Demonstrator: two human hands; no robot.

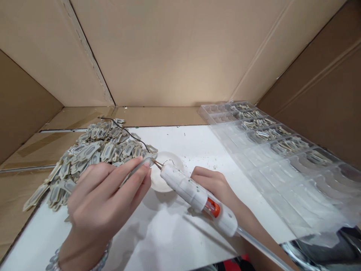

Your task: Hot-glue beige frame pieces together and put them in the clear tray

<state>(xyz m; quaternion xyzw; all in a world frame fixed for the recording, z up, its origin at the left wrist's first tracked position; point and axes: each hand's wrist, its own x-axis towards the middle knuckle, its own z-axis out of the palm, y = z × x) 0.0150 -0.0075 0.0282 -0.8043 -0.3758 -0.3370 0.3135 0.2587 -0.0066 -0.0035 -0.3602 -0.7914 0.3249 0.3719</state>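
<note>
In the head view, my left hand [101, 199] pinches a thin grey flat piece [134, 169] between thumb and fingers. My right hand [213, 184] is closed around a white pen-shaped tool [183, 184] with an orange button and a clear tube at its rear. The tool's metal tip [157, 164] points at the end of the grey piece by my left fingertips; whether they touch is unclear. A thin dark cord [128, 131] runs from the back left to that same spot. Beneath the tip stands a small round white dish [160, 184].
Many flat grey ornamental pieces [90, 150] are heaped on the left. A clear compartment tray [262, 165] stands on the right, with small pieces in several of its cells. Cardboard walls [169, 52] enclose the white work surface [194, 139], where small specks lie.
</note>
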